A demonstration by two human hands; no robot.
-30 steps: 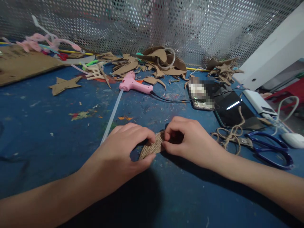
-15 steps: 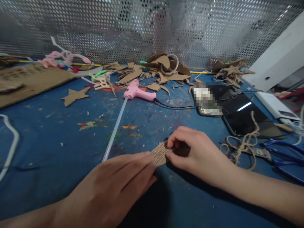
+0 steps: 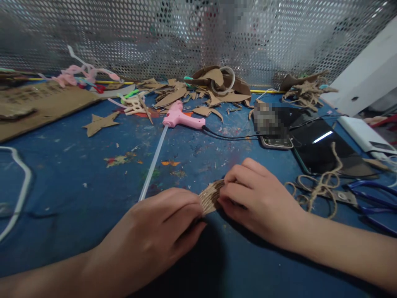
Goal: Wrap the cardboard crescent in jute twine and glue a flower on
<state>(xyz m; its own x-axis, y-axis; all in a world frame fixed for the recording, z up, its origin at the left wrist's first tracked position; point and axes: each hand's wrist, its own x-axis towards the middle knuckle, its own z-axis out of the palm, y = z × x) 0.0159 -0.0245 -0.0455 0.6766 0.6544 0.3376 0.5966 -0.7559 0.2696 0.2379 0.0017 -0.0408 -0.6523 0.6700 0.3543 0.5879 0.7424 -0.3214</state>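
Observation:
A small cardboard piece covered with rows of twine (image 3: 211,196) lies low over the blue table between my two hands. My left hand (image 3: 164,231) grips its left end, the fingers bent and closed. At the right end my right hand (image 3: 254,188) pinches it with curled fingers, hiding that edge. Past my left hand, a pink glue gun (image 3: 187,120) lies on its side, a long clear glue stick (image 3: 154,163) coming out of it towards me. To the right of my right hand is a loose tangle of twine (image 3: 321,184), lying over blue-handled scissors (image 3: 370,198).
A cardboard star (image 3: 101,123) and a large cardboard sheet (image 3: 46,107) lie to the left. Cardboard scraps (image 3: 173,95) and a tape roll (image 3: 228,80) line the perforated metal panel (image 3: 130,41). A phone (image 3: 276,140), a dark tablet (image 3: 328,145) and a white power bank (image 3: 366,136) are at right.
My left fingers, stretched flatter before, are now bent around the piece's left end. My right fingers have closed further over its right end. The view has shifted slightly.

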